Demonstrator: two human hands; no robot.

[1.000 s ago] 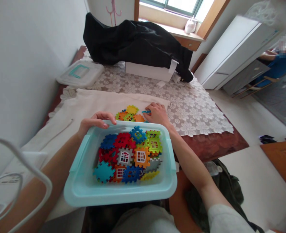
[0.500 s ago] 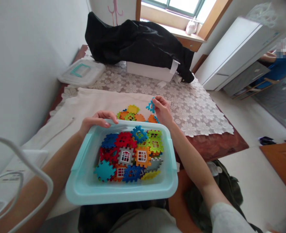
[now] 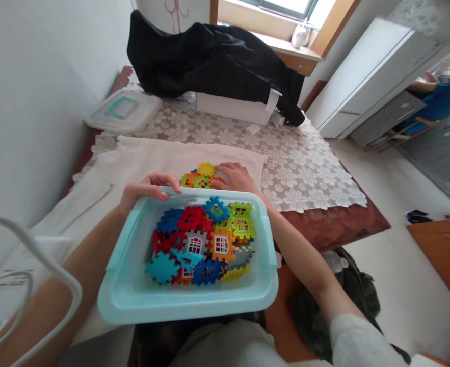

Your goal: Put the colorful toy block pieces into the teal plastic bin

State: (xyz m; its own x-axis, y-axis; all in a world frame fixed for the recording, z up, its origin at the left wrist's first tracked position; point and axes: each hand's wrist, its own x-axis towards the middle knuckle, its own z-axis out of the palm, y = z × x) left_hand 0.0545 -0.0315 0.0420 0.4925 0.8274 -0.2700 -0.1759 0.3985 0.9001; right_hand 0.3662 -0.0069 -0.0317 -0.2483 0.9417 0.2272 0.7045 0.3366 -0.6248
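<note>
A teal plastic bin (image 3: 186,306) sits in front of me, at the near edge of the table. It holds several toothed building tiles (image 3: 205,239) in red, blue, orange, green and grey, some with window panels. My left hand (image 3: 148,187) grips the bin's far rim, fingers curled over the edge. Just beyond the bin, a small pile of loose tiles (image 3: 197,178) lies on a cream cloth (image 3: 140,160). My right hand (image 3: 233,176) rests on that pile, fingers bent around an orange tile (image 3: 217,182).
A lace tablecloth (image 3: 305,178) covers the table. At the back stand a white box (image 3: 232,108) under a black garment (image 3: 209,61), and the bin's lid (image 3: 123,111) lies by the wall. White cables (image 3: 26,285) are near left. A seated person (image 3: 439,97) is at far right.
My right hand lifted a light-blue tile off the pile; a light-blue tile now lies in the bin and the hand is back down on the pile. My left hand kept hold of the rim.
</note>
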